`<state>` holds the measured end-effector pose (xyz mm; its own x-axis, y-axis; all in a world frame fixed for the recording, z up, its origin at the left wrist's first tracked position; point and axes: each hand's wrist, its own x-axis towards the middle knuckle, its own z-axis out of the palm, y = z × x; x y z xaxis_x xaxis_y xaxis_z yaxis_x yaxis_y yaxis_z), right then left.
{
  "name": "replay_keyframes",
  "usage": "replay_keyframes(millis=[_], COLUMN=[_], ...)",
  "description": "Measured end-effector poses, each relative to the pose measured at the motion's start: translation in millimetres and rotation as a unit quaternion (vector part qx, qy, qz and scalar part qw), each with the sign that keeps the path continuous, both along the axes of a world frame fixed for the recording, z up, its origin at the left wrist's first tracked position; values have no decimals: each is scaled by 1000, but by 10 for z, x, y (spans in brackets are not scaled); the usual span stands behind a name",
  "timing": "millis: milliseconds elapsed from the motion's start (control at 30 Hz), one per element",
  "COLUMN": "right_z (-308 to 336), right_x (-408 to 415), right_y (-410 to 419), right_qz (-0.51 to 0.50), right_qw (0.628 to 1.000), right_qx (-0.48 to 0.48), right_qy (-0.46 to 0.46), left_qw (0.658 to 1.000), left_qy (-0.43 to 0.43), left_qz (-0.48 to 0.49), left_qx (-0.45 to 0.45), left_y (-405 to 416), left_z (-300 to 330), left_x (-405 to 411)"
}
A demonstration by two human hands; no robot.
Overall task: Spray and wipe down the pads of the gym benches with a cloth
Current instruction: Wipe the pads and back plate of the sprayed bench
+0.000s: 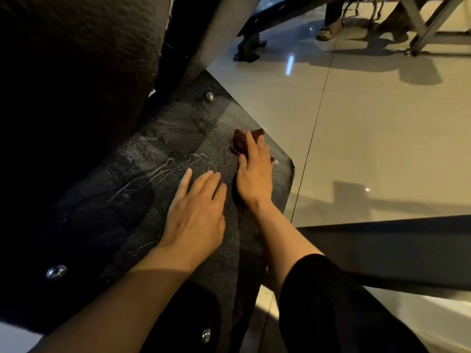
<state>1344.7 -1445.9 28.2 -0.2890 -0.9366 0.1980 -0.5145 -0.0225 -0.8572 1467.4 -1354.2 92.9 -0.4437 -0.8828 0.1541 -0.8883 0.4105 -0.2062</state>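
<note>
- Black, rough-textured flat board with silver bolts (178, 149) fills the lower left of the view; it looks like a footplate or base of the gym machine rather than a cushioned pad. Pale streaks and smears of wet run across its middle, so I judge it has been sprayed and is partly wiped.
- Black padded bench cushion with a pebbled surface (76, 59) rises at the upper left, in deep shadow. Whether it has been wiped I cannot tell.
- Glossy beige tiled floor (369, 136) lies beyond the board's right edge, with dark metal frame bars (382, 253) crossing it at the lower right.
- The right hand (254, 171) lies flat with fingers straight, pressing on the cloth near the board's far right corner, close to a bolt.
- The left hand (198, 215) rests open on the board just beside the right, fingers spread and holding nothing, seemingly bracing.
- The small dark brown crumpled cloth (239, 142) sits under the right fingertips, touching the board near its right edge.
- No spray bottle shows anywhere in view.
- By my judgement the wiping is mid-way here: the streaked middle and the shadowed left part of the board seem left to do.
</note>
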Motion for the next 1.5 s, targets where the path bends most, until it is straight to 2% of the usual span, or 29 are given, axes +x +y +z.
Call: replay_keyframes(millis=[67, 133, 200, 267, 333, 400, 433, 500, 600, 667, 733, 800, 867, 900, 1000, 1067, 1100, 1167, 1267, 1333, 1500], right_z=[-195, -279, -171, 103, 390, 524, 504, 332, 40, 52, 235, 438, 550, 545, 406, 348, 350, 455, 659, 700, 623], right_x=[-171, -221, -84, 187, 495, 649, 625, 442, 144, 218, 464, 704, 749, 662, 259, 117, 148, 347, 554, 466, 251], right_y=[134, 295, 385, 384, 402, 445, 436, 425, 492, 553, 556, 522, 435, 338, 60, -44, -83, -131, -208, -331, -637], right_qz=[-67, -149, -164, -111, -6, 85, 100, 61, -85, -133, -96, 12, 99, 110, 43, -19, -47, -61, 61, 91, 5], right_qw=[997, 980, 967, 983, 999, 996, 994, 997, 989, 976, 988, 1000, 993, 991, 997, 995, 994, 997, 991, 989, 999], right_qx=[46, 128, 186, 142, 33, -29, -43, -25, 112, 164, 115, 6, -56, -63, 15, 92, 97, 19, -108, -110, -41], right_qy=[18, -23, -59, -47, -14, 5, 19, 39, -34, -54, -36, -11, 15, 31, 69, 39, 28, 39, 52, 41, -10], left_qw=[999, 998, 999, 999, 999, 998, 997, 998, 999, 998, 997, 995, 992, 992, 993, 994, 994, 995, 994, 993, 992], left_qy=[-27, -45, -44, -35, 17, 49, 58, 54, 38, 19, 18, 43, 62, 69, 66, 67, 62, 53, 39, 27, 53], left_qz=[5, 8, 8, 19, 25, 33, 34, 24, -3, -10, -20, -31, -28, -20, -14, -6, -4, -3, -4, 2, 26], left_qx=[21, 32, 20, 5, -17, -32, -27, -30, -36, -52, -73, -89, -104, -108, -99, -90, -87, -90, -100, -116, -111], left_y=[82, 155, 192, 189, 133, 80, 60, 59, 90, 67, -11, -91, -165, -206, -313, -372, -401, -463, -562, -594, -667], left_z=[46, 91, 161, 261, 317, 337, 327, 312, 332, 324, 295, 291, 331, 349, 371, 376, 372, 371, 383, 396, 280], left_x=[-6, 26, 118, 239, 375, 458, 482, 489, 439, 435, 472, 521, 546, 542, 521, 528, 531, 530, 495, 460, 358])
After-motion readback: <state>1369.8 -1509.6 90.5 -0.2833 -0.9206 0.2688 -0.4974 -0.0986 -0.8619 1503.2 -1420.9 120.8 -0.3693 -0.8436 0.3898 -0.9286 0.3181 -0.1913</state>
